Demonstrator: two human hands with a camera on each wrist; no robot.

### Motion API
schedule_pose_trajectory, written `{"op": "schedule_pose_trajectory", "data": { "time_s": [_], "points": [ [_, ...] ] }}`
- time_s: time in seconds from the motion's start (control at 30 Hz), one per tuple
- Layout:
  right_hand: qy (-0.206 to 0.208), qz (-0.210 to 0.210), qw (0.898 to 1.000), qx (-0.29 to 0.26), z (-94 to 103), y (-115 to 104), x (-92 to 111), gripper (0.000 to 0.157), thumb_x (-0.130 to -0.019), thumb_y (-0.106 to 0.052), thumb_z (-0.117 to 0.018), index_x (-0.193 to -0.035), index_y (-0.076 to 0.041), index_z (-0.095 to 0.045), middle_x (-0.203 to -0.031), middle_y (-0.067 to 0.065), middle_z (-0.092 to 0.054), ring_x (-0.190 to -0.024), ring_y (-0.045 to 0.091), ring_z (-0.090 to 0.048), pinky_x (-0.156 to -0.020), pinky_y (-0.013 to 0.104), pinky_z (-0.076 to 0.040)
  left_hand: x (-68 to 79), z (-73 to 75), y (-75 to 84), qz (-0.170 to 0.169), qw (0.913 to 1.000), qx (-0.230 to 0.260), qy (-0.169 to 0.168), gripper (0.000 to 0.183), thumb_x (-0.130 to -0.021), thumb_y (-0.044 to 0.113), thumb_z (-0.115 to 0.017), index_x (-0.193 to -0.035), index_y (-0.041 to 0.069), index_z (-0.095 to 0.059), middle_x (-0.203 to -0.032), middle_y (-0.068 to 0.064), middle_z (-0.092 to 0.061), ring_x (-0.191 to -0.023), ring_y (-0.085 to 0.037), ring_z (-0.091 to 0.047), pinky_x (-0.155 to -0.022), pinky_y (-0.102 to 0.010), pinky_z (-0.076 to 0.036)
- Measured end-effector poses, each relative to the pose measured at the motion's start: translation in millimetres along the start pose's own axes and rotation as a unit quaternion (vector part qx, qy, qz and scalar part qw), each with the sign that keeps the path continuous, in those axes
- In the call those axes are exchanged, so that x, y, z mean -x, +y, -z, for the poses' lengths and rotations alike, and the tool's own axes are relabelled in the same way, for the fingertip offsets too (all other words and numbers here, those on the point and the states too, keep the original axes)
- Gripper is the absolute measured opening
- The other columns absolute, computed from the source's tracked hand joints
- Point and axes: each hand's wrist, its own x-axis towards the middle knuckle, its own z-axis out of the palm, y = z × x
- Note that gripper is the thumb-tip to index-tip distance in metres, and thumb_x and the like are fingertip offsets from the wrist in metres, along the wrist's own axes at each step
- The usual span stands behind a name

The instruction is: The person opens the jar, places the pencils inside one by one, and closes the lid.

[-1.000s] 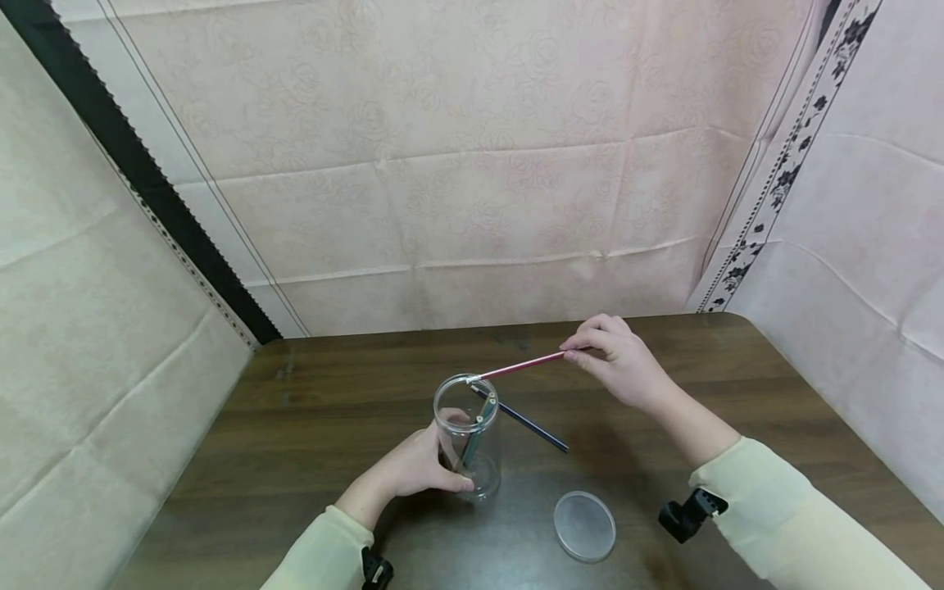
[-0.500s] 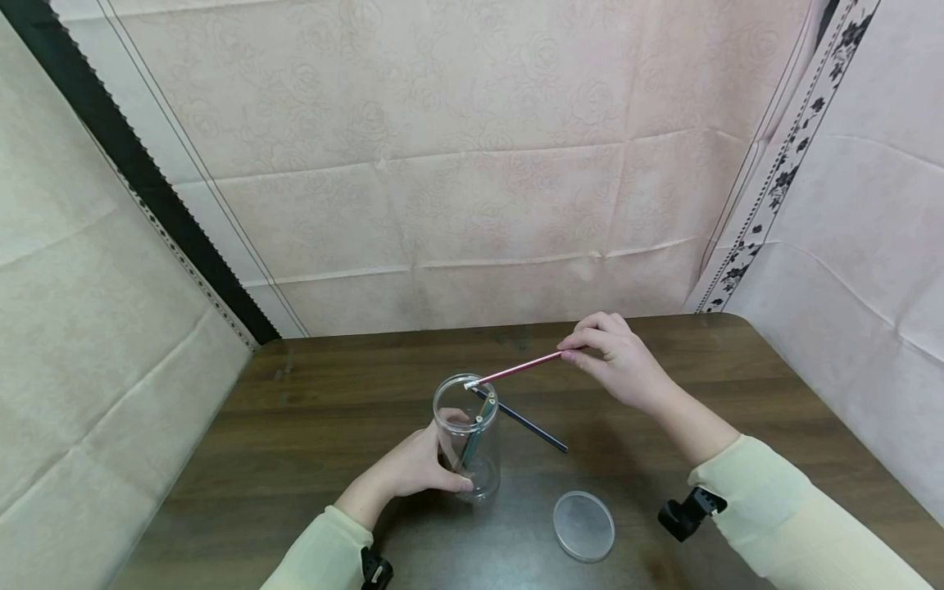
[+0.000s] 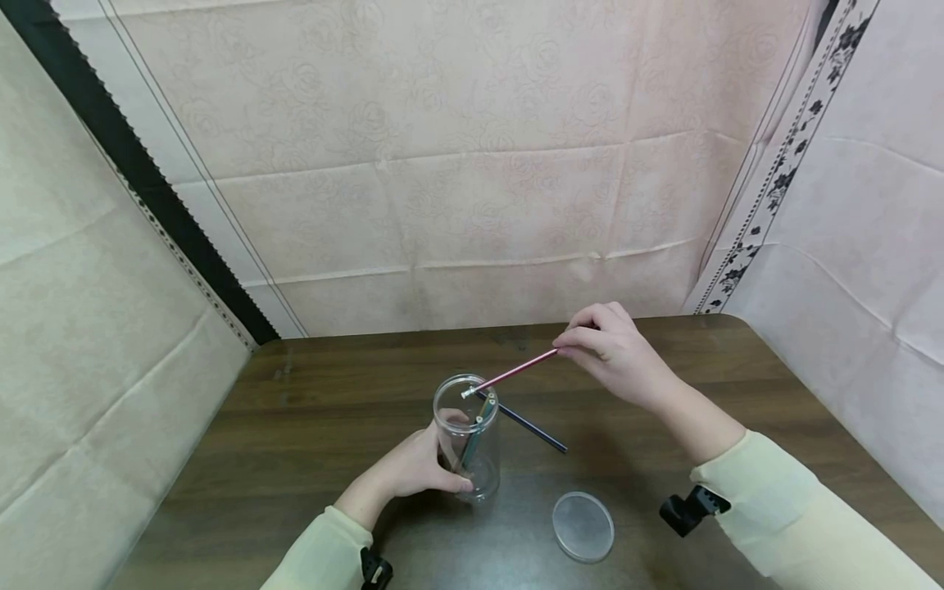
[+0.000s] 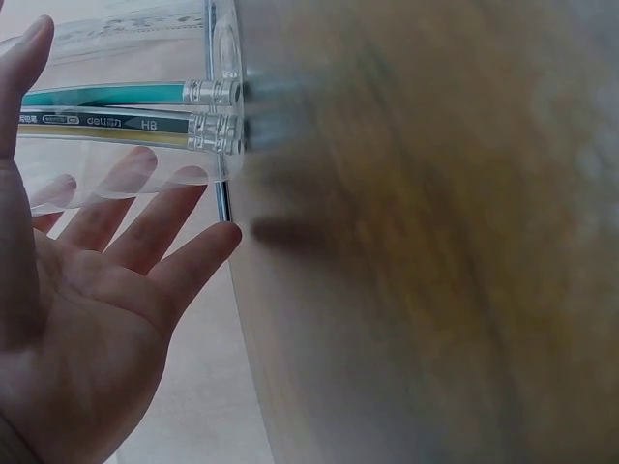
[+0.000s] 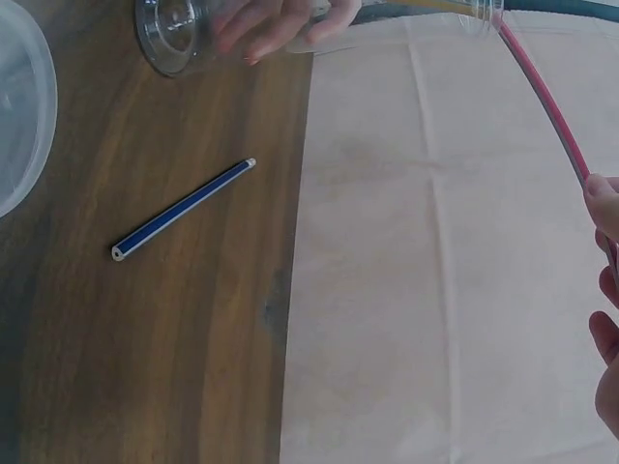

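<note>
My left hand (image 3: 419,467) grips a clear jar (image 3: 483,469), thumb on the near side and fingers behind it. Two pencils lean inside: a teal pencil (image 4: 116,95) and a dark one marked HB (image 4: 106,123). Between thumb and fingers my right hand (image 3: 608,354) pinches a red pencil (image 3: 519,369) by its far end. The white-tipped lower end of that pencil slants down over the jar's mouth; the right wrist view shows only part of this hand. Behind and right of the jar, a dark blue pencil (image 5: 184,210) lies on the table.
A round translucent lid (image 3: 583,527) lies flat on the wooden table (image 3: 317,418), right of the jar and nearer to me. Pale patterned cloth (image 3: 472,205) rises behind the table's far edge and along both sides.
The red pencil has tilted more steeply, its white tip lowering from the jar's far rim into the mouth area. My right hand has shifted slightly left and up. The left hand and jar stay put.
</note>
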Motion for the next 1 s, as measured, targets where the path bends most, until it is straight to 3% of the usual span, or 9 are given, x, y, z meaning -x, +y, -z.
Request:
{"op": "schedule_pose_trajectory", "data": {
  "time_s": [0.43,0.77,1.0],
  "points": [
    [0.036,0.025,0.999,0.031,-0.4,-6,-5,0.035,-0.094,-0.041,-0.049,-0.087,-0.014,-0.071,-0.087,0.004,-0.059,-0.083,0.031,-0.048,-0.069,0.043,-0.030,0.1,-0.9,0.7,0.005,1.0000,0.000,-0.001,0.081,-0.068,0.038,-0.081,-0.132,0.018,-0.035,-0.088,0.006,-0.061,-0.082,-0.010,-0.058,-0.079,-0.040,-0.043],
    [0.062,0.037,0.993,0.091,-1.3,-11,-9,0.034,-0.096,-0.039,-0.047,-0.085,-0.016,-0.070,-0.090,0.009,-0.057,-0.087,0.039,-0.048,-0.073,0.052,-0.031,0.6,-0.5,0.1,0.003,1.0000,-0.002,-0.001,0.083,-0.068,0.039,-0.081,-0.133,0.016,-0.034,-0.088,0.007,-0.061,-0.083,-0.010,-0.058,-0.080,-0.040,-0.043],
    [0.047,0.053,0.992,0.104,-2.0,-17,-11,0.012,-0.088,-0.025,-0.060,-0.087,-0.019,-0.070,-0.094,0.009,-0.058,-0.091,0.039,-0.048,-0.078,0.057,-0.030,0.3,-0.4,-0.5,0.000,1.0000,-0.005,0.000,0.085,-0.068,0.040,-0.080,-0.134,0.014,-0.033,-0.089,0.007,-0.060,-0.083,-0.010,-0.058,-0.080,-0.039,-0.043]
  ]
}}
